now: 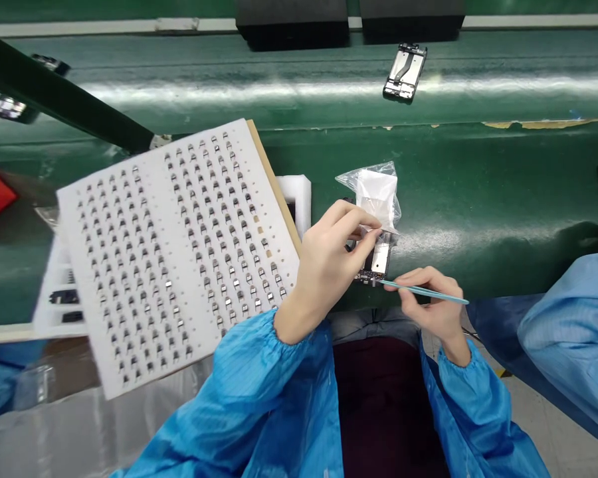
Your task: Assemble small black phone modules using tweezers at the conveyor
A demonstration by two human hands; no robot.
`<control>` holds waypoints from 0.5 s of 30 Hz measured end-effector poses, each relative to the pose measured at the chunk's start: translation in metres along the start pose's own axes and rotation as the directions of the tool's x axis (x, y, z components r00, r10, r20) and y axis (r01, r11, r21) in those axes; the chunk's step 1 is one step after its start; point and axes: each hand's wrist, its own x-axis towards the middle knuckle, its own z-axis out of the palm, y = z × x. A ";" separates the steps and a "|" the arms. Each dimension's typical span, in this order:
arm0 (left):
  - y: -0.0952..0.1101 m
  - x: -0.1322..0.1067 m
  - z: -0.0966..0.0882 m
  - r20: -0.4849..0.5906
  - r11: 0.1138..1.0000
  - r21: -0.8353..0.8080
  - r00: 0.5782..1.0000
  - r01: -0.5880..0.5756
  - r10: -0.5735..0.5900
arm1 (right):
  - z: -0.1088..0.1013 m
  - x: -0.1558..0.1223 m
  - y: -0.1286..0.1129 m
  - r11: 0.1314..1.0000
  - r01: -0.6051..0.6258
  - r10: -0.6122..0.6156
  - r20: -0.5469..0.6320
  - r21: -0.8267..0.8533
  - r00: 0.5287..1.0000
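An opened phone chassis (380, 257) lies on the green bench near its front edge, partly hidden behind my left hand (335, 255). That hand is closed, with thumb and fingertips pinching the lower edge of a clear plastic bag (377, 192) with a white insert, over the phone's upper part. My right hand (431, 300) is closed around light-blue tweezers (428, 292). The tweezers' tip touches or hovers just over the circuit board (369, 276) at the phone's near end; I cannot tell which.
A white foam sheet (154, 252) with rows of small metal parts tilts over a white tray (303, 199) at left. Another phone chassis (405, 73) sits on the green belt (303, 86). A dark green post (70, 93) slants across the left. A co-worker's blue sleeve (573, 332) is at right.
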 end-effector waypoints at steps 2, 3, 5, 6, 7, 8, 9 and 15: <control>0.001 0.001 0.000 -0.008 0.999 -0.029 0.999 0.034 -0.034 | 0.009 0.000 0.003 0.999 0.007 -0.005 0.058 -0.037 0.998; 0.002 0.001 0.000 -0.011 0.998 -0.039 0.999 0.047 -0.048 | 0.012 0.000 0.005 0.998 0.000 0.004 0.077 -0.056 0.997; 0.002 0.001 0.001 -0.017 0.996 -0.056 0.997 0.072 -0.073 | 0.015 0.001 0.007 0.995 -0.013 0.024 0.102 -0.101 0.994; 0.002 0.001 0.001 -0.021 0.995 -0.061 0.996 0.082 -0.084 | 0.015 0.002 0.008 0.992 -0.017 0.030 0.109 -0.122 0.994; 0.002 0.001 0.002 -0.029 0.994 -0.066 0.995 0.091 -0.093 | 0.015 0.002 0.009 0.990 -0.023 0.039 0.114 -0.138 0.993; 0.002 0.001 0.002 -0.038 0.993 -0.067 0.994 0.098 -0.100 | 0.014 0.003 0.009 0.988 -0.032 0.050 0.116 -0.148 0.992; 0.001 0.000 0.003 -0.047 0.993 -0.066 0.993 0.102 -0.105 | 0.014 0.003 0.009 0.988 -0.043 0.061 0.117 -0.151 0.991; -0.003 0.003 0.006 -0.101 0.988 -0.087 0.985 0.130 -0.138 | 0.013 0.002 0.008 0.985 -0.088 0.104 0.106 -0.146 0.989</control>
